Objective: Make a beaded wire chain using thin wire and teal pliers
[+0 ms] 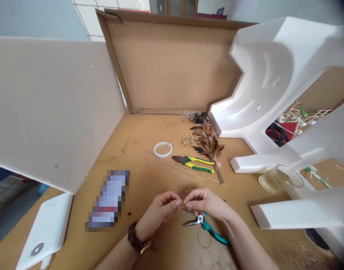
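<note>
My left hand [164, 208], with a dark watch on its wrist, is closed with thumb and forefinger in a pinch. Opposite it, my right hand [201, 202] pinches too, the fingertips of both hands nearly meeting. Thin wires [172, 172] fan out across the table just beyond the fingers, and a fine strand seems to run between the two pinches. Under my right hand lie teal-handled long-nose pliers [200, 219] with their jaws apart. Farther off rest yellow-and-green combination pliers [185, 161] and a white ring [163, 149].
A brown feather duster [207, 137] lies beyond the pliers, beside small wire bundles [188, 140]. At left are a phone [110, 198] and a white power bank [45, 225]. White foam [262, 86] and a glass cup [280, 180] stand at right. A rubber band [203, 247] lies in front.
</note>
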Demonstrator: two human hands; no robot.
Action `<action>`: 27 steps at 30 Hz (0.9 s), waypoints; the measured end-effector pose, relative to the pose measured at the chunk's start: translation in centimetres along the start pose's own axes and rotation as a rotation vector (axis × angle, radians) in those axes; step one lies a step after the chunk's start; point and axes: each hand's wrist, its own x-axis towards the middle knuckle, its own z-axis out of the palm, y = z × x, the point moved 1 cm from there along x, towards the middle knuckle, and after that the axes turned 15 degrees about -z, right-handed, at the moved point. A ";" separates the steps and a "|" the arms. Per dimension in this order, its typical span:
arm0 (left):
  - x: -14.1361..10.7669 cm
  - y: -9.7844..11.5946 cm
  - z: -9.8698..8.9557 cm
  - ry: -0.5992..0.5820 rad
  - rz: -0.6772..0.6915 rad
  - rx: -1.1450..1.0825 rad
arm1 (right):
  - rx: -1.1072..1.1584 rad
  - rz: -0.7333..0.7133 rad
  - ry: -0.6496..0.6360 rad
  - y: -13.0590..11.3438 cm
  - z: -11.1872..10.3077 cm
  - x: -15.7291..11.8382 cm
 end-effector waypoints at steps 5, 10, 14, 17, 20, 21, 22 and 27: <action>0.1 -0.2 0.4 -0.031 0.032 -0.068 | -0.011 -0.021 0.043 0.0 0.0 0.0; 0.0 -0.2 0.7 -0.009 0.095 -0.118 | 0.048 -0.049 0.066 -0.2 0.2 0.0; 0.0 -0.1 0.6 -0.013 0.102 -0.099 | 0.000 -0.051 0.046 -0.5 0.2 -0.2; 0.0 0.1 0.5 0.000 0.103 -0.053 | -0.059 -0.025 0.047 -0.8 0.3 -0.2; -0.1 0.2 0.4 0.039 0.109 -0.013 | -0.135 -0.013 0.035 -1.3 0.8 -0.1; -0.1 0.2 0.4 0.056 0.111 -0.003 | -0.163 -0.017 0.032 -1.4 1.0 0.0; -0.2 0.2 0.4 0.073 0.112 0.007 | -0.191 -0.023 0.033 -1.5 1.2 0.0; -0.3 0.1 0.4 0.146 0.136 0.047 | -0.265 -0.067 0.059 -1.7 1.8 0.3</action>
